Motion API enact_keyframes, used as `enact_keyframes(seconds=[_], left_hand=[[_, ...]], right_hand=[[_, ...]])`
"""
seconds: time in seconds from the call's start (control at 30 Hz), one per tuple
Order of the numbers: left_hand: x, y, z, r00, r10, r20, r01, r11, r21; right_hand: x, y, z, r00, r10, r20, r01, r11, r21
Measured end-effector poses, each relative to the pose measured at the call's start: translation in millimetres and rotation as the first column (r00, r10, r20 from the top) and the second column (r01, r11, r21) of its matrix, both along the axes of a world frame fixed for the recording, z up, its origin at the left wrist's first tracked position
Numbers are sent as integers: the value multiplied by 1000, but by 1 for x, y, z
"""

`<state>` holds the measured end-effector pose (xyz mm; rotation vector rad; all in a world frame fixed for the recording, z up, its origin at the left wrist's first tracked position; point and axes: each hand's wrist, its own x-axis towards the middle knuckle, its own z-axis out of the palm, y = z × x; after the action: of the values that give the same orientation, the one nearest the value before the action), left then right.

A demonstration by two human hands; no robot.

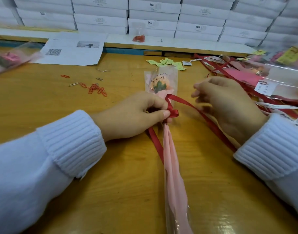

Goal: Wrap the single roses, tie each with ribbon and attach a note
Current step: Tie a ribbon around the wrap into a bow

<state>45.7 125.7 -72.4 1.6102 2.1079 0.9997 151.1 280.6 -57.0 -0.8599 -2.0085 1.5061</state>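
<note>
A single orange rose [159,86] in a clear and pink wrapper [171,166] lies lengthwise on the wooden table [111,166], bloom pointing away from me. A red ribbon [187,103] is knotted round the wrapper's neck, with one tail running down the left and another running right. My left hand [133,115] pinches the ribbon at the knot between thumb and forefinger. My right hand [226,103] hovers just right of the knot, blurred, fingers loosely spread; the right ribbon tail passes under it and I cannot tell whether it holds it.
Red paper clips [95,89] lie scattered at the left. Green note slips [168,63] sit beyond the rose. Loose red and white ribbons [271,105] and wrapped roses [280,73] pile at the right. Another wrapped rose [7,58] lies far left. Printed sheets [72,49] and stacked white boxes [153,16] line the back.
</note>
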Motion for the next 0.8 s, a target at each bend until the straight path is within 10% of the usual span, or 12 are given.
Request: enact_keyframes(seconds=[0.13, 0.23, 0.8], left_hand=[[-1, 0, -2, 1000, 27, 11, -27, 1000, -12], [-2, 0, -3, 1000, 23, 10, -23, 1000, 4], [-3, -4, -2, 982, -69, 176, 54, 994, 93]], right_hand=[[8, -10, 8, 969, 211, -127, -127, 868, 479], [9, -18, 7, 892, 439, 105, -404, 675, 617], [5, -9, -2, 838, 533, 118, -544, 792, 278]])
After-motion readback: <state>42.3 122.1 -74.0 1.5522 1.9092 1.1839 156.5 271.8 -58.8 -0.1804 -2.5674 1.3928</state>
